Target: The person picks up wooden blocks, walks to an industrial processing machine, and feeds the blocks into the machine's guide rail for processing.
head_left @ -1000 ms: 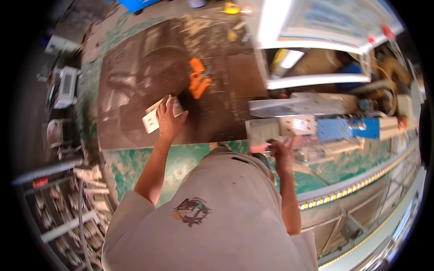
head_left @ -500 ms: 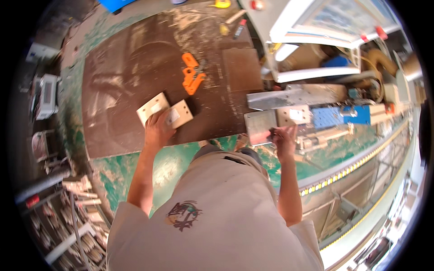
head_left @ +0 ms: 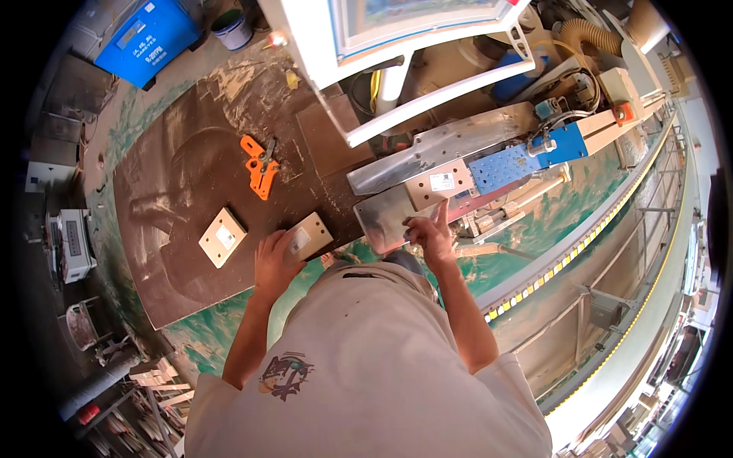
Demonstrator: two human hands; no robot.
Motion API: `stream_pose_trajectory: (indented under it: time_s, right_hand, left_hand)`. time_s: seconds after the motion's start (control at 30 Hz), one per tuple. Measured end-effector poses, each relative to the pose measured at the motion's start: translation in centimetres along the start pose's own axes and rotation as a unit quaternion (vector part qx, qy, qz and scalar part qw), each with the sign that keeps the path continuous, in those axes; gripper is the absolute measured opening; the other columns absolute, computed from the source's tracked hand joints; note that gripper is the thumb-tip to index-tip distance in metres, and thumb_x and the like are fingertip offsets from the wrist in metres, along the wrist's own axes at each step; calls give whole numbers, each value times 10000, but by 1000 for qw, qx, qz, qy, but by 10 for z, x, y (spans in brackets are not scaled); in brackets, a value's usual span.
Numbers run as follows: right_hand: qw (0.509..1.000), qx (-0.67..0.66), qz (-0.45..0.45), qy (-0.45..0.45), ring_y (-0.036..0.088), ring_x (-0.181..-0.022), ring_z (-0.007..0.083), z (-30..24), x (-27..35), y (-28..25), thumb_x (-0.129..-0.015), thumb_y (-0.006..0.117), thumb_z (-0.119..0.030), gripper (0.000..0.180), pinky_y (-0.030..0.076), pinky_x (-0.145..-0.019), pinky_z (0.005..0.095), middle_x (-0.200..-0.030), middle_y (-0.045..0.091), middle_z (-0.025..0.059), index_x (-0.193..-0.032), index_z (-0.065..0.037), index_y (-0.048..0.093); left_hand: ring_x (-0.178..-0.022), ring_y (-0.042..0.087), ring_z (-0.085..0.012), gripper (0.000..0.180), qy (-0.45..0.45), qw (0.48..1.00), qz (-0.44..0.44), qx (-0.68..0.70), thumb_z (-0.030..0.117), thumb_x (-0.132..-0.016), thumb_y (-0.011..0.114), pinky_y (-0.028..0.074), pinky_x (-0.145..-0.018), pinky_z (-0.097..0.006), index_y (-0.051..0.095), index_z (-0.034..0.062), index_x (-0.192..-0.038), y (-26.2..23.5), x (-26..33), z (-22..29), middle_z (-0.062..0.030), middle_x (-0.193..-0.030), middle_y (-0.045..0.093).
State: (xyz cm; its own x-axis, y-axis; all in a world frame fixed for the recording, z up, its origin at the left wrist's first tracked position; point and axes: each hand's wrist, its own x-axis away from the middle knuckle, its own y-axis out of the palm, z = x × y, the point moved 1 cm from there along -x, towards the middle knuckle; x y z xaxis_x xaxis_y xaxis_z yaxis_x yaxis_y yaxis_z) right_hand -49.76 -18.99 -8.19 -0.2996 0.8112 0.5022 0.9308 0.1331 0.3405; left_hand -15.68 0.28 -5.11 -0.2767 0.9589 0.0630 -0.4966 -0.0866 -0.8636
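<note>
My left hand (head_left: 276, 263) is closed on the left edge of a pale wooden block (head_left: 309, 235) with holes and a white label, at the table's near edge. A second, similar block (head_left: 223, 237) lies apart to its left. On the machine bed, a third labelled block (head_left: 439, 183) sits against a blue perforated plate (head_left: 500, 168). My right hand (head_left: 434, 238) is over the edge of a shiny metal plate (head_left: 385, 217). Its index finger reaches toward the third block; the other fingers curl round something dark that I cannot make out.
An orange clamp-like tool (head_left: 261, 168) lies on the brown table (head_left: 175, 191). A white-framed hinged cover (head_left: 427, 99) rises above the machine, behind a long metal guide (head_left: 443, 149). A blue box (head_left: 149, 42) and a bucket (head_left: 231, 30) stand at the far left.
My view has turned toward the right. The two table blocks, earlier overlapping under my left hand, are now apart, with my left hand on the right one. My right hand remains by the metal plate.
</note>
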Motion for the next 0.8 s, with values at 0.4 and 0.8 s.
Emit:
stream_pose_trajectory:
  time_s: [0.4, 0.8]
  right_hand:
    - [1000, -16, -7, -15, 642, -620, 189, -50, -43, -81, -1007, 574, -99, 772, 525, -564, 301, -844, 681, 126, -1637, -139, 130]
    - [998, -10, 4, -55, 676, -602, 213, -127, -92, -191, -942, 563, -30, 341, 554, -564, 313, -812, 684, 120, -1261, -71, 449]
  left_hand:
    - [-1374, 498, -343, 733, 190, 979, -70, -1, 397, -774, 858, 371, -1148, -514, 635, 129, -1419, 79, -80, 117, -117, -1476, 559]
    - [-1445, 426, -362, 704, 249, 965, 44, -72, 422, -812, 817, 253, -1220, -619, 609, 83, -1393, 131, -143, 195, -141, -1527, 506]
